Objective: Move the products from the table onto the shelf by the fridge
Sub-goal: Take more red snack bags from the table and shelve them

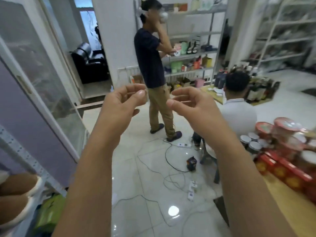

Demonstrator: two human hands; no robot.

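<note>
My left hand [122, 101] and my right hand [188, 104] are raised side by side in mid-air over the floor, fingers loosely curled, holding nothing. The products lie on the wooden table [289, 207] at the right edge: red boxes [282, 170], silver-lidded jars [253, 142] and red-lidded tubs [283, 125]. A glass-doored fridge [39, 79] stands at the left. Beside it a metal shelf post [25, 156] and brown rounded items [15, 194] show at the lower left.
One person [153, 65] stands in the middle of the room and another [237, 103] sits on a stool by the table. Cables and power strips [184, 145] trail over the white tiled floor. Stocked shelves [191, 53] line the back wall.
</note>
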